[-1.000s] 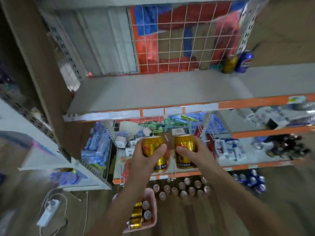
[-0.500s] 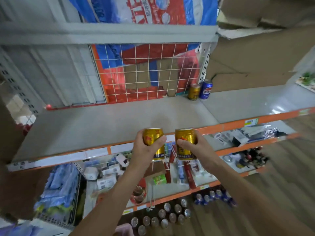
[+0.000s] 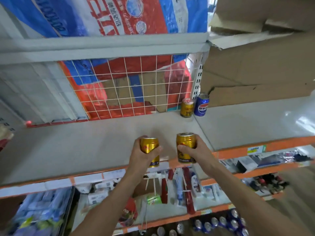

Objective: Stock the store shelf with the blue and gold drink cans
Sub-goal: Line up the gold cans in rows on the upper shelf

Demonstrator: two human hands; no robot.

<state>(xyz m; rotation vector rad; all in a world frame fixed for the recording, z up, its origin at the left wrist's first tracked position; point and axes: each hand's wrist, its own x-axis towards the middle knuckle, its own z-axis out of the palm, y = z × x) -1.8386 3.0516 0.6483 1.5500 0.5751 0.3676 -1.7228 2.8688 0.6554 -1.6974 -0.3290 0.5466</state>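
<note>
Since a moment ago both my hands have risen from the front lip to above the grey shelf (image 3: 85, 147), and my view has tipped upward so the bare board fills most of what I see. That shelf runs wide from left to far right with an orange edge strip along its near side; a white wire grid (image 3: 129, 86) backs it, with a red and blue sack (image 3: 122, 16) above and cardboard (image 3: 255, 62) to the far right. At the far back, by the upright post, a gold can (image 3: 187, 108) stands touching or just beside a blue can (image 3: 202, 105), both upright. My left hand (image 3: 144, 155) wraps the left gold can (image 3: 148, 144), thumb across its front and fingers (image 3: 136, 145) curled round the far side; my right hand (image 3: 196, 151) grips the right gold can (image 3: 185, 147) the same way, thumb in front, fingers (image 3: 198, 142) behind. Both cans sit upright, mid-body in my closed grasp, near the front edge and apart from each other. I judge them full, so moderately heavy, stiff-walled yet easily dented, and smooth enough to slip; holding round the middle seems right. More cans wait on the floor below (image 3: 221, 222).
</note>
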